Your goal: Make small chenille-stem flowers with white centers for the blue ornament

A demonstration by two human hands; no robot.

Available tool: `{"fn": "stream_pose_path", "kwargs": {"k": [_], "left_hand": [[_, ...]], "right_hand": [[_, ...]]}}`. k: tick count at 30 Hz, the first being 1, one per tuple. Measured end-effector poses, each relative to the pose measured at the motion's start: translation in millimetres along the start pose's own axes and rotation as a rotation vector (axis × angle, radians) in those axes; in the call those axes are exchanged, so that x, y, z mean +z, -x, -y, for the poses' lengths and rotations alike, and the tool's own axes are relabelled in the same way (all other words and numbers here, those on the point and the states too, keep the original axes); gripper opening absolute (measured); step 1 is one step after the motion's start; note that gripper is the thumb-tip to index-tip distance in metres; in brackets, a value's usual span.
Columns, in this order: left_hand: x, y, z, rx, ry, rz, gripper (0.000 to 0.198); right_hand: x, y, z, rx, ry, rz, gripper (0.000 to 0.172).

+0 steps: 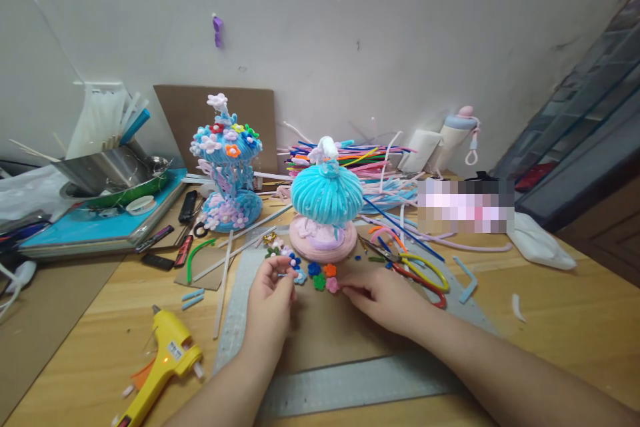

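Left hand (pixel 271 288) half-curled at light-blue flower (pixel 300 277), grip unclear; right hand (pixel 383 296) nearly closed at pink flower (pixel 333 285) on cardboard (pixel 340 340), hold uncertain; sideways nudge could scatter cluster of 4 flowers (pixel 319 282)

Two hands (pixel 273 288) (pixel 384 295); four loose flowers (pixel 319 282) between them; two fuzzy blue-topped ornaments (pixel 225 150) (pixel 327 195); one glue gun (pixel 173 340); one bottle (pixel 454 140).

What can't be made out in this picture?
All in the head view:
Whether the right hand grips or merely touches the pink flower: too small.
Handle end of the glue gun: cut off by the bottom edge.
Its label: print too small.
Things behind the pixelated patch: masked.
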State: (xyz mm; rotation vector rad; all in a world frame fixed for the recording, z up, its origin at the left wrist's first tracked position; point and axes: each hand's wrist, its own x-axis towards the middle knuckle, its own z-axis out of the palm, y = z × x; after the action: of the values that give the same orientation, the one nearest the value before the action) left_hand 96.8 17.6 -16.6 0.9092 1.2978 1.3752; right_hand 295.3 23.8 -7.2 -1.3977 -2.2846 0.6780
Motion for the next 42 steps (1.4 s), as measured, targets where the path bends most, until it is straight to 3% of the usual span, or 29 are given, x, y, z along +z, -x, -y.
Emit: {"fn": "stream_pose_path", "kwargs": {"k": [5,13,18,22,28,32,37,42], "left_hand": [[3.2,-1,10,0.023,-0.050,0.055,0.017],[5.4,6,23,0.180,-0.486,0.283,0.013],[5.3,10,19,0.222,-0.662,0.347,0.012],[6.0,12,17,0.165,-0.582,0.361,0.014],[11.6,12,12,-0.071,-0.268,0.363,0.016],[12.5,14,11,-0.033,-0.305,0.370,0.016],[12.4,14,17,-0.002,-0.360,0.359,0.012],[10.8,15,17,0.122,-0.593,0.360,0.009]], "right_hand": [[14,-7,-1,0.169,0.061,-0.078,0.025],[30,-11,1,0.177,0.088,-0.095,0.016],[33,-5,7,0.160,-0.213,0.000,0.016],[34,-3,12,0.135,-0.393,0.009,0.017],[34,-3,14,0.136,-0.500,0.010,0.019],[36,-1,15,0.181,-0.532,0.005,0.017],[38,0,15,0.132,-0.486,-0.001,0.020],[35,3,17,0.068,-0.300,0.002,0.021]]}}
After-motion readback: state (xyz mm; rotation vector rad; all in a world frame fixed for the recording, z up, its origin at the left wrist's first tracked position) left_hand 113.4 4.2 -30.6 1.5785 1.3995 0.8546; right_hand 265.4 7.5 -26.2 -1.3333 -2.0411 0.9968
